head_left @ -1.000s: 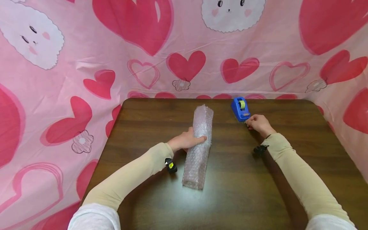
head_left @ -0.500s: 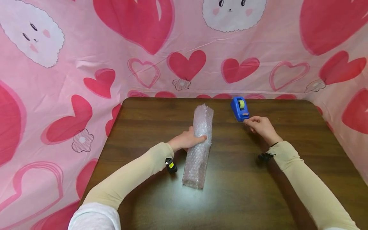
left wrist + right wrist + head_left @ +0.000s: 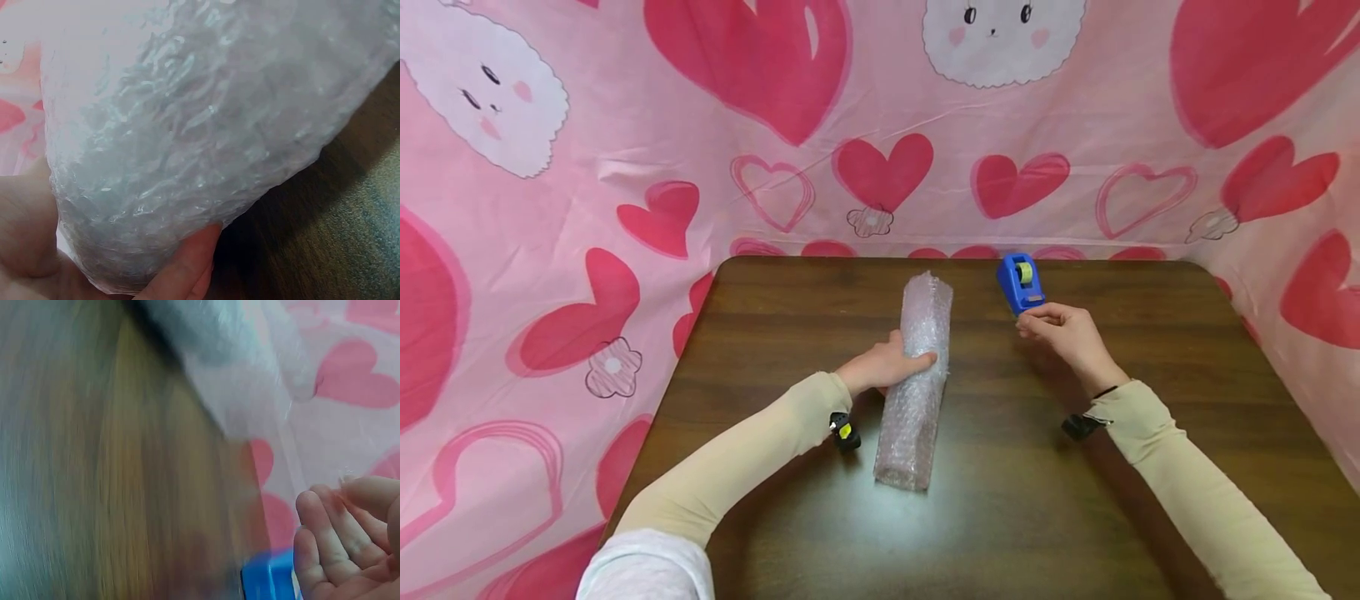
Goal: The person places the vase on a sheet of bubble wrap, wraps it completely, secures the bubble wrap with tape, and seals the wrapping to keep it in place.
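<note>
A long bundle of clear bubble wrap [image 3: 917, 408] lies lengthwise on the table, slightly tilted to the right at its far end. My left hand [image 3: 887, 365] grips it near the middle, thumb over the top and fingers at the left side. Close up in the left wrist view, the bubble wrap [image 3: 206, 125] hides whatever may be inside. Just in front of a blue tape dispenser [image 3: 1019, 287], my right hand [image 3: 1067, 333] has thumb and fingertips together. In the right wrist view a small clear piece of tape [image 3: 345, 473] shows at the fingertips of the right hand [image 3: 347, 544].
Both things stand on a dark wooden table [image 3: 1000, 500]. The dispenser holds a yellowish tape roll [image 3: 1025, 272] and sits near the far edge. A pink cloth [image 3: 820, 83] with hearts hangs behind the table and along its sides.
My right hand has come away from the dispenser's front and drifted left towards the bubble wrap, fingertips still together. The left hand and the bundle stay in place.
</note>
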`<state>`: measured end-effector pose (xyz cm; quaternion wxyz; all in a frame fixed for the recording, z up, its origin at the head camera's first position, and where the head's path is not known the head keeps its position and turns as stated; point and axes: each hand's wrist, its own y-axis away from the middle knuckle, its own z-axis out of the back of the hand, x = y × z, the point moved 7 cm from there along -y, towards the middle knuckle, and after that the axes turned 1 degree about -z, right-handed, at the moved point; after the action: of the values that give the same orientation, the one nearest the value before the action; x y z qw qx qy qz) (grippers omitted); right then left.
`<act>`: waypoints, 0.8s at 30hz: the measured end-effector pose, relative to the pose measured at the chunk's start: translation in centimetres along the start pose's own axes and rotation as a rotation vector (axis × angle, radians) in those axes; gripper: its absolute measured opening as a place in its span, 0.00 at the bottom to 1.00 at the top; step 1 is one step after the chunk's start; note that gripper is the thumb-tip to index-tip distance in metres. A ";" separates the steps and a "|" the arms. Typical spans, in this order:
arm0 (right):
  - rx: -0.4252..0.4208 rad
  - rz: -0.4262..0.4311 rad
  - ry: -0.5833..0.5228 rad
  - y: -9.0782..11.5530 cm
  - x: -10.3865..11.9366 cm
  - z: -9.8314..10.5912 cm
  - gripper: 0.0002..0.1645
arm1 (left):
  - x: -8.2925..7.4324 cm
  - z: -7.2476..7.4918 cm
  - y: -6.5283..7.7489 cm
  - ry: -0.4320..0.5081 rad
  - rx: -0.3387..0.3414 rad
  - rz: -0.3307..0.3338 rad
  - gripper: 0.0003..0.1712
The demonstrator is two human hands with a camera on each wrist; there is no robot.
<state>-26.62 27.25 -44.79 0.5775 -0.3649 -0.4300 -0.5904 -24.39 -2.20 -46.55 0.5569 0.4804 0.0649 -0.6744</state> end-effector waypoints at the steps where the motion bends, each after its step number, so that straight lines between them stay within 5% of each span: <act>1: 0.007 -0.004 -0.010 0.2 0.3 -0.3 0.28 | 0.0 0.0 0.0 -0.002 0.000 0.000 0.56; 6: 0.064 -0.004 0.017 1.0 1.7 -1.9 0.33 | 0.1 -0.1 -0.1 -0.005 0.004 -0.005 0.55; 19: 0.428 0.124 -0.103 2.7 4.6 -5.5 0.35 | 0.1 -0.1 -0.1 -0.006 -0.002 -0.016 0.55; 24: 0.368 0.175 -0.036 3.1 5.2 -5.8 0.29 | 0.1 0.0 -0.1 -0.014 0.000 -0.012 0.55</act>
<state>-23.52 20.03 -41.85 0.6758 -0.2993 -0.5075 -0.4428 -24.49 -2.20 -46.64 0.5533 0.4753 0.0638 -0.6811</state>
